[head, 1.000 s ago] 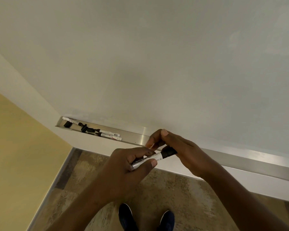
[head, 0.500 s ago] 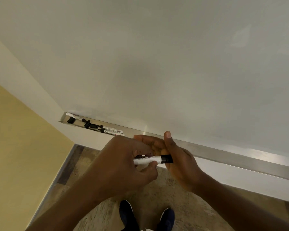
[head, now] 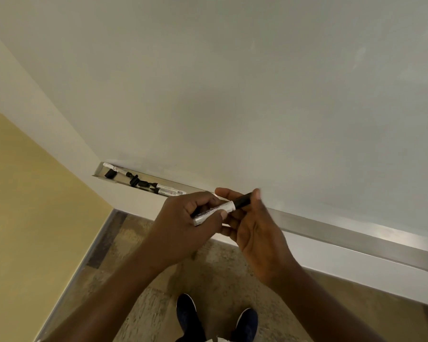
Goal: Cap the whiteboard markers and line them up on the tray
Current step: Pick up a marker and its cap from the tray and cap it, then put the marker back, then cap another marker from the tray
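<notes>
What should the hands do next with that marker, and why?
Probably lay the marker on the tray. Its black cap looks on, the left hand grips the barrel, the right hand is at the cap, and the tray beside them is bare.

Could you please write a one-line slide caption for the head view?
Both hands, left and right, press a black cap onto a whiteboard marker above the metal tray.

- One view only, from the person's head, facing forward and steeply down along the whiteboard (head: 257,82).
- Close in: the hands sit mid-frame, the metal tray (head: 356,236) runs diagonally from left to lower right.
- Floor (head: 220,280) and shoes (head: 187,309) lie at the bottom edge.
</notes>
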The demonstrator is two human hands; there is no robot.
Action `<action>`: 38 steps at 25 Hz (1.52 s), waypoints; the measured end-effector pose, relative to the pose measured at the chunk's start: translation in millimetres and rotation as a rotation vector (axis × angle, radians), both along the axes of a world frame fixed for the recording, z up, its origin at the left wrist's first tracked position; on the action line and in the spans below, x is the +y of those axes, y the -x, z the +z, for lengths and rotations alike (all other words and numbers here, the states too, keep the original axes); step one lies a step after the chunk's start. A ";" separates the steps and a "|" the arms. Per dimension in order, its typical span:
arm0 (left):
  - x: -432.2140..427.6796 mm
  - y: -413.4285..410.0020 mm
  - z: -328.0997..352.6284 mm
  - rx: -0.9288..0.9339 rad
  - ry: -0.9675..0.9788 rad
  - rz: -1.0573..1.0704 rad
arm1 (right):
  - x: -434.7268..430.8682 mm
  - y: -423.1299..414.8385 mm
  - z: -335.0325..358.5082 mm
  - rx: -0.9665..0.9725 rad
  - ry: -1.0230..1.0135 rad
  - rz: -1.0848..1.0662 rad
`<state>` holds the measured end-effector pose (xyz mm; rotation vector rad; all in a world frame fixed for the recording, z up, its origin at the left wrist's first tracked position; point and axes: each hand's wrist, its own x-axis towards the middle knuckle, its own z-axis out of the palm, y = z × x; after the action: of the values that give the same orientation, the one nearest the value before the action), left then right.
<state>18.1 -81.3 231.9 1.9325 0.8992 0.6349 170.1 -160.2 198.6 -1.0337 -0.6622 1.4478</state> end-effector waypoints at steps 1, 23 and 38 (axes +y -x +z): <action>-1.9 -3.2 -6.1 -0.044 0.041 0.026 | -3.3 4.2 -4.9 -0.062 -0.003 -0.017; 30.6 -32.9 -235.2 0.891 -0.326 -0.264 | 5.6 -95.0 -161.3 -1.836 0.307 0.008; 33.7 -32.6 -230.7 0.850 -0.291 -0.297 | 5.1 -75.7 -165.7 -1.719 0.212 -0.006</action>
<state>50.7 -47.6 1.1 2.5874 1.0117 -0.2938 245.8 -155.1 32.8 -2.3642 -1.6483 0.2677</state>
